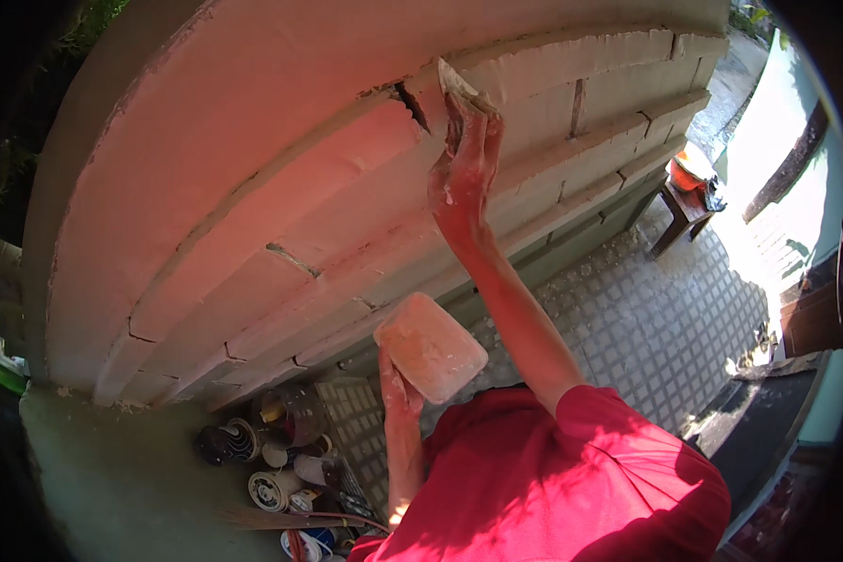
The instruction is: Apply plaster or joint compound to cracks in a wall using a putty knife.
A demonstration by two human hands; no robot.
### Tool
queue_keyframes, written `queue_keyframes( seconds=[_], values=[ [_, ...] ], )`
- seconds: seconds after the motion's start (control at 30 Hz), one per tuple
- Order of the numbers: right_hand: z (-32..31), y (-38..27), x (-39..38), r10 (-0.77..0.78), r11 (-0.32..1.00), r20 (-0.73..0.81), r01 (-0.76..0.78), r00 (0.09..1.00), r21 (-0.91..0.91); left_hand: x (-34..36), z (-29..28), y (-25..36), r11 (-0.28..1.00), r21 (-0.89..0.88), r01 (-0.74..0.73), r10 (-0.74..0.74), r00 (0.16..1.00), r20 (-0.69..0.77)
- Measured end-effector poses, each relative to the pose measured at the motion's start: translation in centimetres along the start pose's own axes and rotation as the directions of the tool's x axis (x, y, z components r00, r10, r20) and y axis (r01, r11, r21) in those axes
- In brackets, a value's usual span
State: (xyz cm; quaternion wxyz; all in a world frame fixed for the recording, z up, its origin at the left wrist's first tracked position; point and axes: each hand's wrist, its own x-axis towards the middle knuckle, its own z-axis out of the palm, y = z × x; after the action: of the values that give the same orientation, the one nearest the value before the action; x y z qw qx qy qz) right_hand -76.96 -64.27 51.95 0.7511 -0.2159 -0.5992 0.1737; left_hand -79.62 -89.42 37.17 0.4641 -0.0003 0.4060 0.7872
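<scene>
My raised right hand (465,173) is closed around a putty-smeared scraper (454,82), whose pale tip touches or nearly touches the wall. The hand hides the scraper's handle. Just left of the tip, a dark, ragged gap (411,107) breaks the upper row of the block-patterned wall (253,220). Lower down, the fingers of my left hand (400,386) grip the side of a pale, rounded-corner plastic tub (436,348), tilted and held apart from the wall. Whitish smears cover the tub and the fingers of my right hand.
Paint buckets (273,489) and cans cluster at the wall's foot on the lower left, near a broom (262,518). Patterned floor tiles (628,304) stretch to the right. A wooden stool (684,214) carrying an orange item stands at the far right.
</scene>
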Motion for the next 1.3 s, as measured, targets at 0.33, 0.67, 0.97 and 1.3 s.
queue_keyframes(
  seconds=[0.33,0.67,0.97,1.3],
  values=[
    [1.8,4.3,-5.0,0.072,0.986,0.014,-0.069,0.997,-0.149,-0.3,-3.5,2.3,1.0,0.01,0.02,-0.02,0.999,-0.045],
    [-0.6,3.3,-5.5,0.206,0.977,-0.102,-0.199,0.973,0.076,0.2,-4.1,3.6,0.999,0.032,0.002,-0.002,1.0,-0.006],
    [1.6,3.3,-1.5,-0.002,0.999,-0.153,-0.004,0.988,-0.04,-0.4,-5.0,4.0,1.0,0.026,0.008,-0.007,0.999,-0.033],
    [2.4,4.4,-6.2,0.153,0.983,-0.198,-0.17,0.968,-0.073,0.6,-4.1,3.6,0.999,0.026,0.025,-0.024,1.0,-0.015]
  ],
)
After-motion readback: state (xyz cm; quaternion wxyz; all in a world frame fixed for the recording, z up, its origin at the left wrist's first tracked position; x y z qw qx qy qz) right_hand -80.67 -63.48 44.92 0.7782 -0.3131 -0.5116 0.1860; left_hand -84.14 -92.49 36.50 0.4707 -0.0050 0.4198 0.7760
